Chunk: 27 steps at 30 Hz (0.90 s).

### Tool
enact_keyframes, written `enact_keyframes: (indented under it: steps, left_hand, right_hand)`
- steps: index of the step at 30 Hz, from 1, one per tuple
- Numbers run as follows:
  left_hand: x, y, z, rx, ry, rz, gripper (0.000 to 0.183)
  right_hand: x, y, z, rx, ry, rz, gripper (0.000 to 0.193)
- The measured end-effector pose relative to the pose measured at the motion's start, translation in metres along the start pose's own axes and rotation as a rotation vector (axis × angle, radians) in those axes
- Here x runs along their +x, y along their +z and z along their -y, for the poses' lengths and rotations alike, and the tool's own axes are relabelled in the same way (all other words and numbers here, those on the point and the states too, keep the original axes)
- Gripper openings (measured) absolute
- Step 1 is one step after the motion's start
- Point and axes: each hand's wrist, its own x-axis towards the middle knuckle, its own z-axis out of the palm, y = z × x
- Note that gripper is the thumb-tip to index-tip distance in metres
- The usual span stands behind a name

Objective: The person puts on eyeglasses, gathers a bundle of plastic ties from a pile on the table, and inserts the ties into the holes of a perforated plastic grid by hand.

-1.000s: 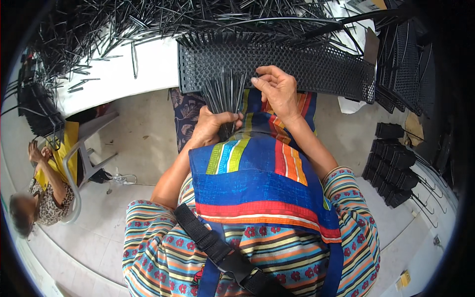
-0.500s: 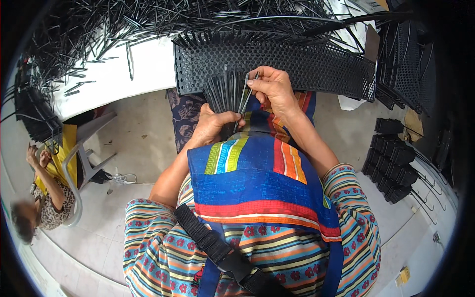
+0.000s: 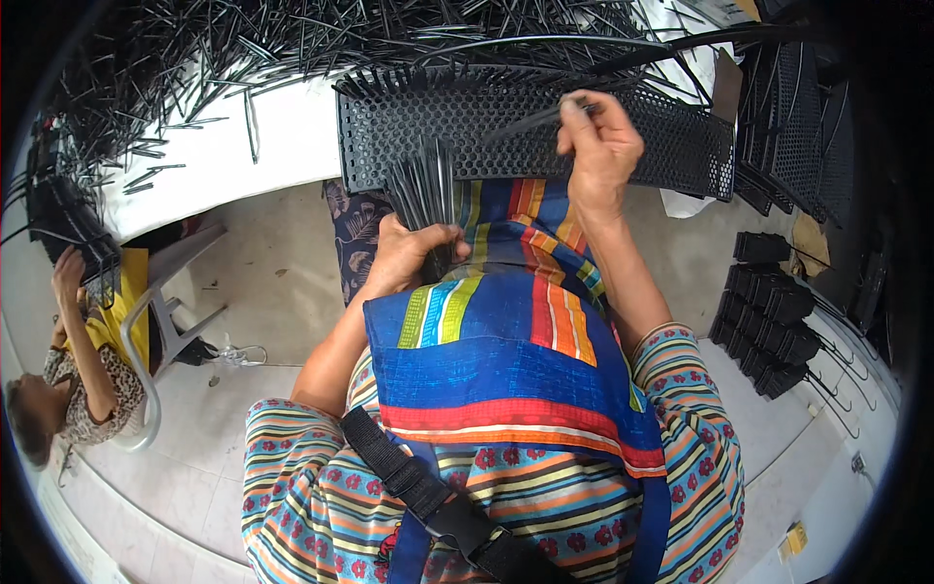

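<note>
My left hand (image 3: 404, 255) is wrapped round a fanned bundle of thin black sticks (image 3: 424, 187), upright above my lap. Over the right half of a long black perforated panel (image 3: 506, 151), my right hand (image 3: 603, 151) is closed in a pinch. A thin black stick (image 3: 533, 124), blurred by motion, juts leftward from its fingertips; whether more than one is held I cannot tell. Short black sticks stand in a row along the panel's far left edge (image 3: 418, 83). Most of the panel's holes show no stick.
A heap of loose black sticks (image 3: 224, 44) covers the back of the white table (image 3: 292, 127). More perforated panels (image 3: 808, 127) lean at the far right. Black blocks (image 3: 769, 311) are stacked on the right. At left, a co-worker's hand (image 3: 68, 277) touches a black piece.
My right hand has moved up and right, away from the bundle, carrying a thin stick. My left hand and its bundle have shifted slightly left. The co-worker's arm has moved.
</note>
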Motion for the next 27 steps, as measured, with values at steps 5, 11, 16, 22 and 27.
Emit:
enact_keyframes:
  steps: [5, 11, 16, 22, 27]
  left_hand:
    - [-0.004, 0.008, -0.001, -0.038, 0.075, 0.081, 0.011]
    - [-0.002, 0.002, 0.002, -0.060, 0.043, 0.047, 0.011]
    - [0.004, -0.001, 0.002, -0.058, 0.040, 0.101, 0.013]
    - [0.002, -0.002, 0.000, -0.028, 0.004, 0.159, 0.019]
    - [-0.002, 0.005, 0.000, -0.062, 0.030, 0.072, 0.015]
  right_hand:
    - [0.020, 0.012, 0.004, -0.151, -0.232, -0.033, 0.006]
    - [0.025, 0.009, -0.010, -0.287, -0.339, 0.007, 0.007]
    - [0.028, 0.013, 0.000, -0.441, -0.471, 0.115, 0.008]
    - [0.023, 0.016, 0.006, -0.284, -0.416, 0.126, 0.007]
    - [0.026, 0.014, 0.008, -0.258, -0.449, 0.134, 0.007]
